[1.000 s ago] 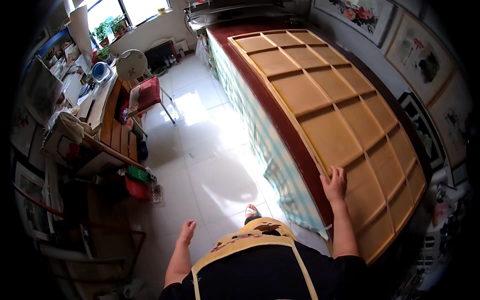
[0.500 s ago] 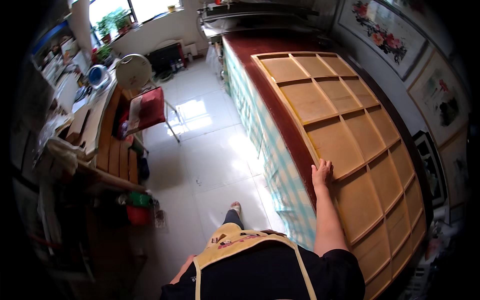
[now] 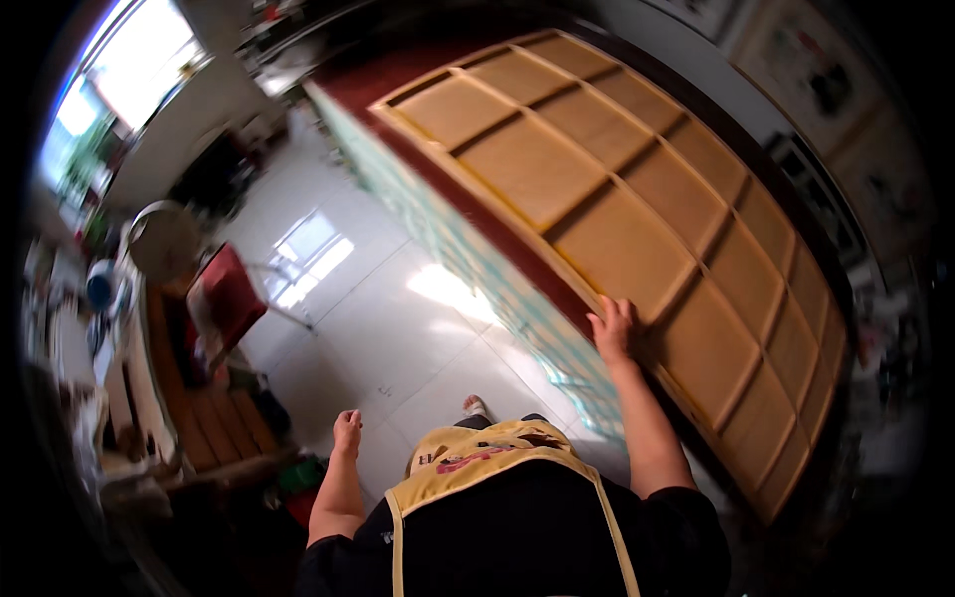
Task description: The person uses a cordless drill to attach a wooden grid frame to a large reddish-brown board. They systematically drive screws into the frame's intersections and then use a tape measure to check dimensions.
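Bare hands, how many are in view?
2: the left hand is over the white tiled floor; the right hand is at the left edge of the wooden lattice panel.

Gridded panel [image 3: 652,224] is showing tan, right of frame. Tabletop [image 3: 373,75] is showing dark red, upper centre. Cloth [image 3: 458,249] is carrying turquoise checks on pale ground, mid-frame. Apron [image 3: 497,453] is showing yellow with pink and dark motifs, lower centre; shirt [image 3: 517,527] is showing black. Chair seat [image 3: 234,294] is showing red, left of frame.
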The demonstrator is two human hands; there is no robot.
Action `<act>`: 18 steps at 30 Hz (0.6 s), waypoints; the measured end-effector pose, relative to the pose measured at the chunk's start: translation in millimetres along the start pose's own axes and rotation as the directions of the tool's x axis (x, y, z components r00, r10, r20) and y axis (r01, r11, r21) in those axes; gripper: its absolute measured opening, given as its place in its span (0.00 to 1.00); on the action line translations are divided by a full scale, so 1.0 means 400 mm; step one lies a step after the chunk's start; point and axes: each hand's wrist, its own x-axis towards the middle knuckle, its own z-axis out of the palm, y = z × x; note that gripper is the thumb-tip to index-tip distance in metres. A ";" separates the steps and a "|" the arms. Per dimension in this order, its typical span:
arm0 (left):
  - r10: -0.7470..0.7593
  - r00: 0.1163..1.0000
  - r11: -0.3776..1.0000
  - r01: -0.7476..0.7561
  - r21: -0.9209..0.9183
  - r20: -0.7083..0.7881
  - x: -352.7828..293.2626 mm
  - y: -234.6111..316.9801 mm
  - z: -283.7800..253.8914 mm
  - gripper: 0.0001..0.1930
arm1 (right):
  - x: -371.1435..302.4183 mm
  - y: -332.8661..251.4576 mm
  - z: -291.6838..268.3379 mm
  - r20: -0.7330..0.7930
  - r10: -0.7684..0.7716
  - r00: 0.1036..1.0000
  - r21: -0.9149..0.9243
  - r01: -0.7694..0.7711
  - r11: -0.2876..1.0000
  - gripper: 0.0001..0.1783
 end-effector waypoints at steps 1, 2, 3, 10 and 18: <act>0.003 0.992 0.999 -0.008 0.033 0.128 0.024 0.024 0.029 0.14 | 0.000 0.007 0.004 -0.026 0.019 0.999 0.040 -0.018 0.999 0.24; 0.006 0.964 0.996 -0.030 0.085 0.265 0.052 0.031 0.043 0.13 | -0.005 0.015 0.015 -0.039 0.040 0.998 0.108 -0.036 0.994 0.25; 0.015 0.943 1.000 -0.022 0.018 0.333 0.055 0.049 0.093 0.12 | -0.009 0.023 0.018 -0.027 0.033 0.999 0.129 -0.029 0.991 0.26; -0.106 0.485 0.708 -0.576 0.408 0.868 0.056 0.119 0.430 0.18 | -0.141 -0.039 -0.173 -0.050 -0.063 0.997 -0.123 0.056 0.991 0.22; 0.071 -0.083 0.468 -0.877 -0.106 0.994 -0.517 0.170 0.749 0.21 | -1.001 -0.014 -0.645 0.923 0.200 0.328 0.227 -0.886 0.404 0.22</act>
